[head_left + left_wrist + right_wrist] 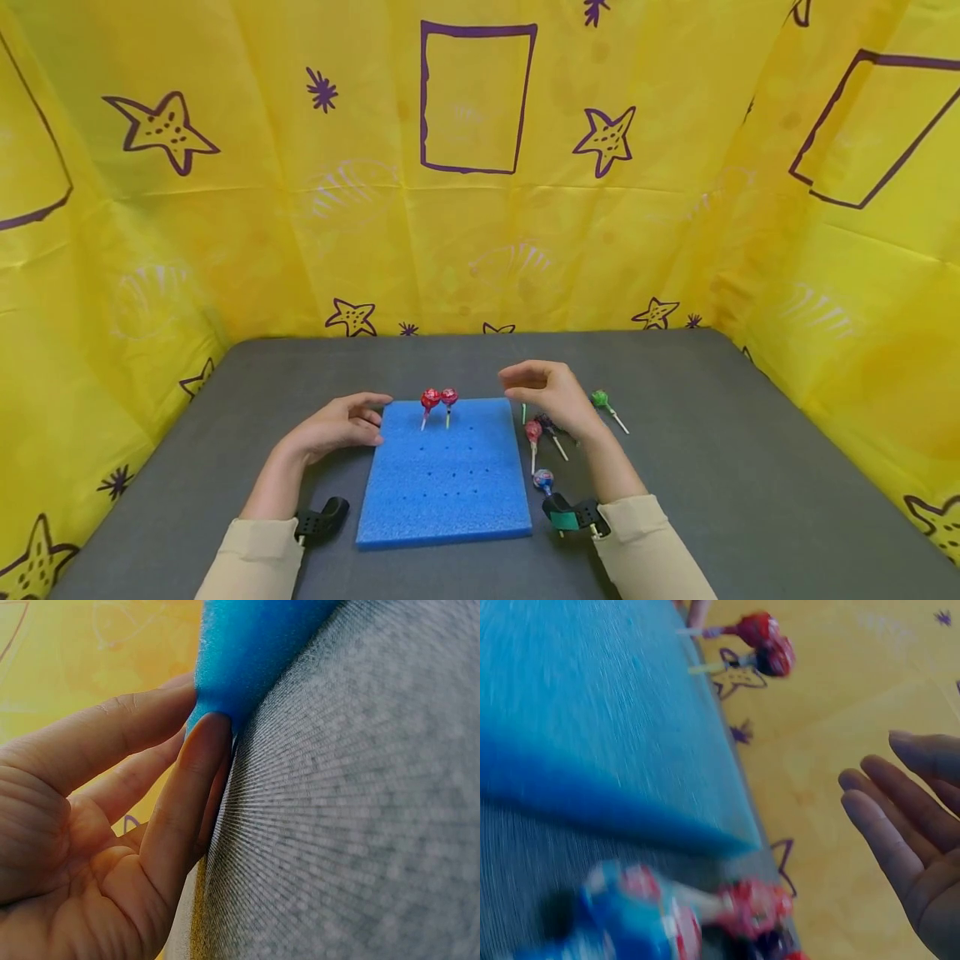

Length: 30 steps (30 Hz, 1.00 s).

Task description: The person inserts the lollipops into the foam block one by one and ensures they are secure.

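Note:
A blue foam block (442, 525) with rows of small holes lies on the table. Two red-wrapped lollipops (430, 398) stand upright by their sticks near its back edge. My left hand (337, 429) touches the foam's left edge near the back corner; in the left wrist view its fingertips (206, 739) meet the foam's side. My right hand (551, 396) hovers past the back right corner. In the right wrist view its fingers (885, 832) are extended, thumb apart, with nothing between them. Below it, a green stick (524, 413) shows, its top hidden by the hand.
Right of the foam lie loose lollipops: a pinkish-red one (533, 432), a dark one (551, 429), a green one (601, 399) farther right, and a blue one (543, 480) partly behind the right wrist camera. A yellow patterned cloth (465, 250) surrounds the grey table (300, 367).

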Each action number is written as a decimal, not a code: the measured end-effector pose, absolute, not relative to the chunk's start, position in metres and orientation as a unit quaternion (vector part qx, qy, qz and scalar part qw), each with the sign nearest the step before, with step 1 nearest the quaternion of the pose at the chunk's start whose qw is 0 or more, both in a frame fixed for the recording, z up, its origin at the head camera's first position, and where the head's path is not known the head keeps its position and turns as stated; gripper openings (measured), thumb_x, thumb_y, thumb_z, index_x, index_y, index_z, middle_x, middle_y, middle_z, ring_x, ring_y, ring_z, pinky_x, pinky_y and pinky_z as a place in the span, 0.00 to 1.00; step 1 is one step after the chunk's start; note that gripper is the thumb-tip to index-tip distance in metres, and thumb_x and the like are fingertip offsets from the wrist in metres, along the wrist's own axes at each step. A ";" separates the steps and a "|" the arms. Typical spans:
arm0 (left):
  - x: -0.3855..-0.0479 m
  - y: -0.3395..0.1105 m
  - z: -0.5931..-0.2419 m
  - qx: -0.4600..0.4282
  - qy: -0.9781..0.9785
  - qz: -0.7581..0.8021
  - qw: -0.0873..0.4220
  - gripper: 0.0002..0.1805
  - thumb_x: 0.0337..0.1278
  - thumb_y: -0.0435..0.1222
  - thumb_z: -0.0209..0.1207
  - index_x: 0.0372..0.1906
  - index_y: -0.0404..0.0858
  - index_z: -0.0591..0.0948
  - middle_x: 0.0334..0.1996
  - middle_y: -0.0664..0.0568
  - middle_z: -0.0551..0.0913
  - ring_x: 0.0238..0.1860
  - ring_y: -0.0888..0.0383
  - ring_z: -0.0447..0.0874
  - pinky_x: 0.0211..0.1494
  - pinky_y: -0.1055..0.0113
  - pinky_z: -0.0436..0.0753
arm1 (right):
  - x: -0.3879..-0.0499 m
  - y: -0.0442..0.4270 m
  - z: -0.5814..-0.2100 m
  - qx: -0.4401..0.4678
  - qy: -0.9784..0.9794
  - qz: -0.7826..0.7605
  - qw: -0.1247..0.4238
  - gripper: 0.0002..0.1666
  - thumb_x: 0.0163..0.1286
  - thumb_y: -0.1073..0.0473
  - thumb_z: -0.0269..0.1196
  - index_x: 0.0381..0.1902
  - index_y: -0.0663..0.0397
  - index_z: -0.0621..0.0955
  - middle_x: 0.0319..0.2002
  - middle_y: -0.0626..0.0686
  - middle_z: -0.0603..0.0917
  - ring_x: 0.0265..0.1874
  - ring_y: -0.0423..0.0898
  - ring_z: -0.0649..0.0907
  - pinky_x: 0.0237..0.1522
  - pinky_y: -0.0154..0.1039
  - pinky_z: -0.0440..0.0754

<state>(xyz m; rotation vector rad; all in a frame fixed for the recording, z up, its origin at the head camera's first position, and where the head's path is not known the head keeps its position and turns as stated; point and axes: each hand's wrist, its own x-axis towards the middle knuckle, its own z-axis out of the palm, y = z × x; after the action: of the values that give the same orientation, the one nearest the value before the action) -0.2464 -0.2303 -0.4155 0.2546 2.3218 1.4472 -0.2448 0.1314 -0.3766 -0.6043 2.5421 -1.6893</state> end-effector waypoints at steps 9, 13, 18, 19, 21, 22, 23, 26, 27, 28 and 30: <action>-0.248 -0.231 -0.416 0.082 0.831 0.515 0.196 0.39 0.53 0.36 0.69 0.71 0.36 0.67 0.47 0.42 0.76 0.45 0.52 0.76 0.46 0.66 0.81 | -0.240 0.163 -0.381 -0.181 0.817 -0.545 0.057 0.18 0.67 0.60 0.65 0.54 0.61 0.83 0.54 0.66 0.84 0.52 0.57 0.86 0.54 0.47 0.84; -0.249 -0.231 -0.417 0.080 0.829 0.516 0.197 0.39 0.53 0.36 0.69 0.70 0.36 0.67 0.47 0.42 0.76 0.44 0.52 0.76 0.45 0.66 0.80 | -0.239 0.173 -0.385 -0.180 0.831 -0.523 0.067 0.18 0.67 0.57 0.66 0.53 0.58 0.83 0.53 0.64 0.85 0.50 0.53 0.86 0.52 0.43 0.84; -0.250 -0.230 -0.417 0.081 0.827 0.519 0.200 0.39 0.52 0.36 0.69 0.70 0.36 0.67 0.47 0.42 0.76 0.44 0.52 0.76 0.46 0.66 0.81 | -0.237 0.185 -0.388 -0.196 0.836 -0.505 0.086 0.19 0.66 0.55 0.66 0.52 0.59 0.84 0.52 0.63 0.86 0.48 0.48 0.86 0.51 0.36 0.83; -0.250 -0.230 -0.417 0.081 0.827 0.519 0.200 0.40 0.52 0.36 0.69 0.70 0.35 0.67 0.47 0.42 0.76 0.44 0.52 0.76 0.46 0.66 0.81 | -0.237 0.187 -0.389 -0.201 0.834 -0.505 0.091 0.19 0.66 0.55 0.66 0.52 0.59 0.84 0.51 0.63 0.86 0.48 0.48 0.86 0.51 0.35 0.83; -0.250 -0.230 -0.417 0.082 0.828 0.518 0.200 0.40 0.52 0.36 0.69 0.70 0.35 0.67 0.47 0.42 0.76 0.44 0.52 0.76 0.46 0.66 0.81 | -0.237 0.191 -0.390 -0.213 0.830 -0.505 0.102 0.20 0.66 0.55 0.66 0.52 0.60 0.83 0.51 0.63 0.86 0.49 0.50 0.87 0.50 0.33 0.83; -0.250 -0.230 -0.417 0.082 0.828 0.517 0.199 0.39 0.53 0.36 0.69 0.70 0.35 0.67 0.47 0.42 0.76 0.44 0.52 0.76 0.46 0.66 0.81 | -0.238 0.193 -0.391 -0.218 0.827 -0.506 0.108 0.20 0.66 0.55 0.66 0.52 0.61 0.83 0.51 0.63 0.86 0.49 0.51 0.87 0.50 0.32 0.83; -0.250 -0.230 -0.417 0.083 0.829 0.517 0.199 0.39 0.53 0.36 0.69 0.70 0.35 0.67 0.47 0.42 0.76 0.44 0.52 0.76 0.46 0.66 0.81 | -0.238 0.194 -0.391 -0.223 0.824 -0.509 0.115 0.20 0.66 0.56 0.67 0.52 0.61 0.83 0.50 0.63 0.86 0.49 0.53 0.87 0.50 0.31 0.83; -0.249 -0.230 -0.416 0.084 0.829 0.516 0.199 0.39 0.53 0.36 0.69 0.70 0.35 0.67 0.47 0.42 0.76 0.44 0.52 0.76 0.46 0.66 0.81 | -0.238 0.198 -0.392 -0.234 0.814 -0.514 0.135 0.19 0.65 0.57 0.67 0.51 0.61 0.83 0.50 0.63 0.87 0.50 0.55 0.87 0.50 0.31 0.83; -0.249 -0.230 -0.416 0.084 0.829 0.516 0.200 0.39 0.53 0.35 0.68 0.70 0.35 0.67 0.47 0.42 0.76 0.44 0.52 0.76 0.46 0.66 0.81 | -0.237 0.198 -0.392 -0.236 0.812 -0.515 0.143 0.19 0.65 0.57 0.67 0.51 0.60 0.84 0.50 0.63 0.87 0.50 0.55 0.86 0.51 0.32 0.83; -0.249 -0.230 -0.415 0.083 0.829 0.516 0.200 0.39 0.53 0.35 0.68 0.70 0.35 0.67 0.47 0.42 0.76 0.44 0.52 0.76 0.46 0.66 0.81 | -0.237 0.199 -0.392 -0.239 0.809 -0.514 0.152 0.19 0.65 0.57 0.67 0.51 0.60 0.84 0.50 0.63 0.87 0.50 0.55 0.86 0.51 0.33 0.83; -0.249 -0.230 -0.415 0.082 0.828 0.517 0.201 0.39 0.53 0.35 0.68 0.70 0.35 0.67 0.48 0.42 0.76 0.44 0.52 0.76 0.46 0.66 0.81 | -0.236 0.200 -0.393 -0.242 0.809 -0.508 0.172 0.18 0.64 0.57 0.68 0.51 0.59 0.84 0.50 0.62 0.87 0.50 0.53 0.87 0.51 0.34 0.83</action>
<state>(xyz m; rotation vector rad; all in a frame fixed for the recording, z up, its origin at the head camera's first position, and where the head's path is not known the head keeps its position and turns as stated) -0.2489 -0.2304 -0.4151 0.2299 2.3132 1.4451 -0.2360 0.2001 -0.3929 -0.6858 2.2957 -1.4408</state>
